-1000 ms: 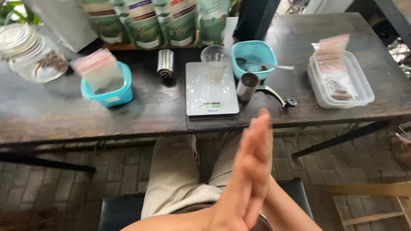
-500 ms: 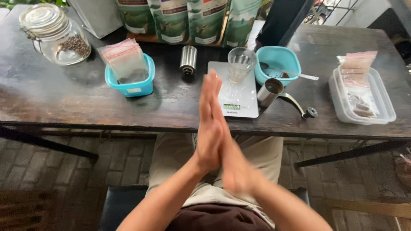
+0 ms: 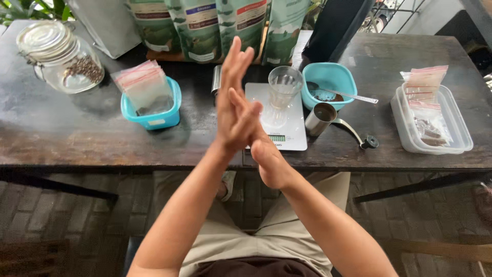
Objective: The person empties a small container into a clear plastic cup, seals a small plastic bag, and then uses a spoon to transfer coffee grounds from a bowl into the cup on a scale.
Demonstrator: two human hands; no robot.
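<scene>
Left grip (image 3: 233, 102): I am holding this hand flat and fully open, fingers straight and pointing away from me; it is gripping nothing and is pressing palm to palm against my other hand.
Right grip (image 3: 266, 156): I am holding this hand open too, empty, its palm lying against the left one and its fingers crossing behind the left palm; the far fingertips are hidden.
Change since half a second ago: my joined hands are now sitting higher and further forward, the left sliding ahead of the right instead of lying level with it. I am judging this as a rubbing motion, with no item picked up so far.
Position of hands: I am keeping both above the near edge of the tabletop (image 3: 77, 138), touching nothing on it.
Nearest item: the white scale (image 3: 287, 134) is lying just beyond my hands, carrying an upright clear glass (image 3: 283, 92).
Right of scale: a steel hand grinder (image 3: 320, 119) is standing just beside it, crank handle lying outward; behind it a teal bowl (image 3: 333, 82) is holding a spoon.
Left of scale: a teal tub (image 3: 154, 115) is holding small zip bags; a lidded glass jar (image 3: 59, 56) is resting well apart.
Far right: a clear tray (image 3: 451, 138) is holding more zip bags.
Rear: green pouches (image 3: 241, 25) are standing in a row.
</scene>
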